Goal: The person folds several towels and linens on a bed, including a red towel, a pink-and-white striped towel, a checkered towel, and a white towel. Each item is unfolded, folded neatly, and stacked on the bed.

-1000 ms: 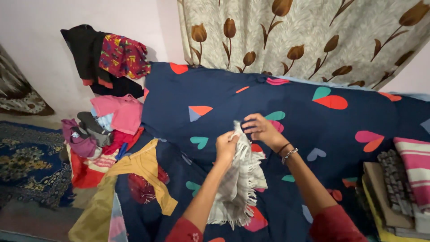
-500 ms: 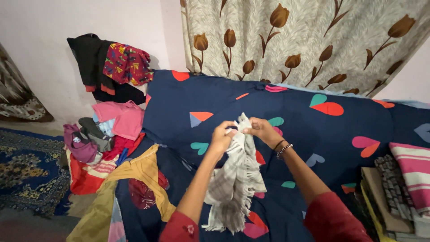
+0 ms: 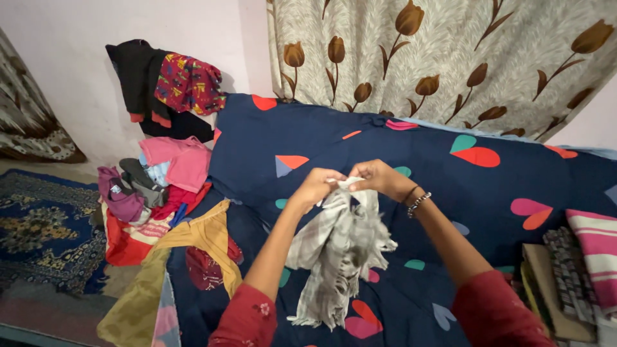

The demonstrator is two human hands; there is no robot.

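Both my hands hold up a grey and white checked cloth with fringed ends (image 3: 337,247) over the bed. My left hand (image 3: 313,186) pinches its top edge on the left. My right hand (image 3: 376,175), with bracelets on the wrist, grips the same top edge just to the right. The two hands are close together. The cloth hangs down bunched between my forearms. Under it lies a dark blue bedsheet with coloured heart shapes (image 3: 411,148).
A heap of clothes (image 3: 154,186) sits at the bed's left end, with a mustard garment (image 3: 193,241) draped over the edge. Folded cloths are stacked at the right (image 3: 578,270). A tulip-print curtain (image 3: 437,58) hangs behind. A patterned rug (image 3: 38,225) covers the floor on the left.
Both hands have lifted the cloth's top edge higher and come closer together. The cloth now hangs off the bed instead of lying on it.
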